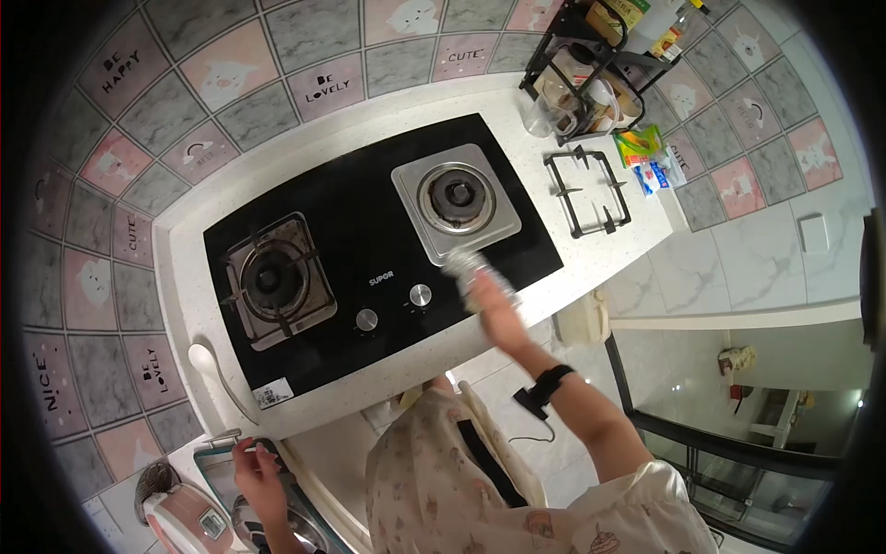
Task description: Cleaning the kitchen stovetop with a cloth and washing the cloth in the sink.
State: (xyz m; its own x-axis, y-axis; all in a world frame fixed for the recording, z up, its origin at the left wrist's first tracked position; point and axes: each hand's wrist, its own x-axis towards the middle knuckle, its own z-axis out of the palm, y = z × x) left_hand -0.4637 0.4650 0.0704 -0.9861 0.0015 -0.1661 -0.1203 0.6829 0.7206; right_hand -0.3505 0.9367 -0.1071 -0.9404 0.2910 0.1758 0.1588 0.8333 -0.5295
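My right hand point(500, 310) grips a pale crumpled cloth point(465, 266), blurred by motion. It is over the front right of the black glass gas cooktop point(360, 228), by the lower corner of a steel burner plate point(432, 239). That plate surrounds the right burner point(457, 196), which has brown residue around it and no grate on it. Down at the left, my left hand point(257, 476) hovers over the sink point(220, 465) near the tap point(223, 436), its fingers apart with nothing visible in them. A black pan grate point(587, 194) lies on the counter right of the cooktop.
Two control knobs point(420, 295) face the front edge. The left burner point(268, 278) keeps its grate. A white spoon point(204, 360) lies on the left counter. A black rack point(588, 138) holds jars and bottles; packets point(638, 147) lie beside it. A pink-and-white appliance point(183, 523) stands by the sink.
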